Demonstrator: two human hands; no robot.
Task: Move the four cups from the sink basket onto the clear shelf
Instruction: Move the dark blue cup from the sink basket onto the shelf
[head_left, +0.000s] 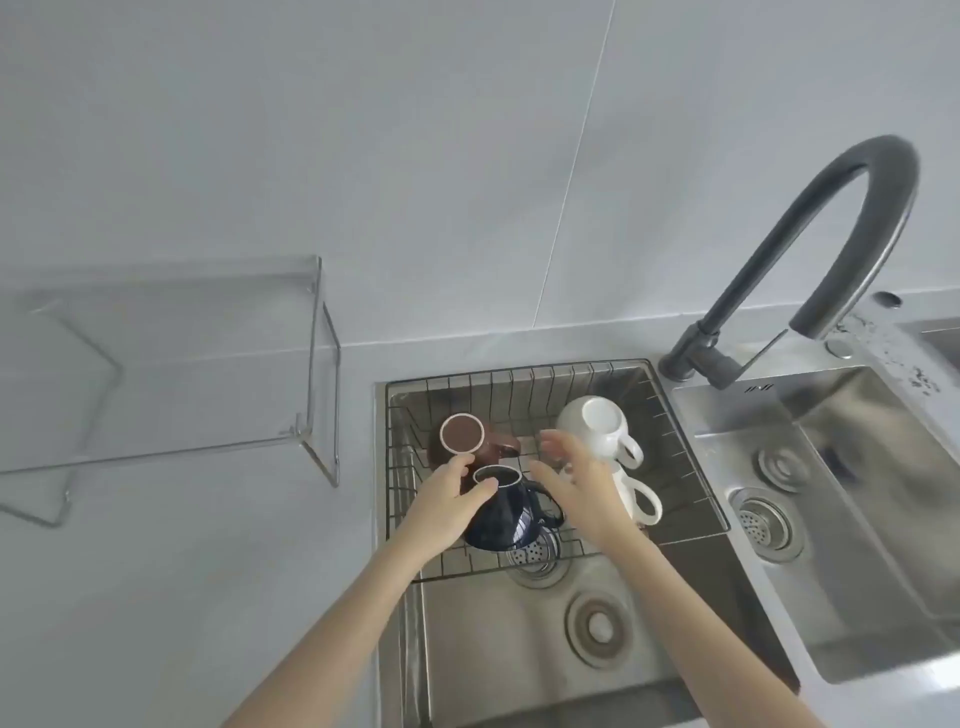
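A wire sink basket (691, 467) hangs across the left sink bowl and holds upside-down cups. A brown cup (462, 436) sits at its back left. In front of it is a dark blue cup (506, 519). One white cup (597, 423) stands at the back right, and a second white cup (641, 501) lies in front of it, partly hidden by my right hand (576, 483). My left hand (449, 499) wraps the blue cup's left side, thumb and fingers on its base. My right hand hovers open between the blue cup and the white cups. The clear shelf (171, 364) stands empty on the counter at the left.
A dark curved faucet (810, 249) arches over the divider at the right of the basket. A second steel sink bowl (841, 493) lies further right. Grey counter (182, 571) runs left of the sink, below the shelf. A grey wall stands behind.
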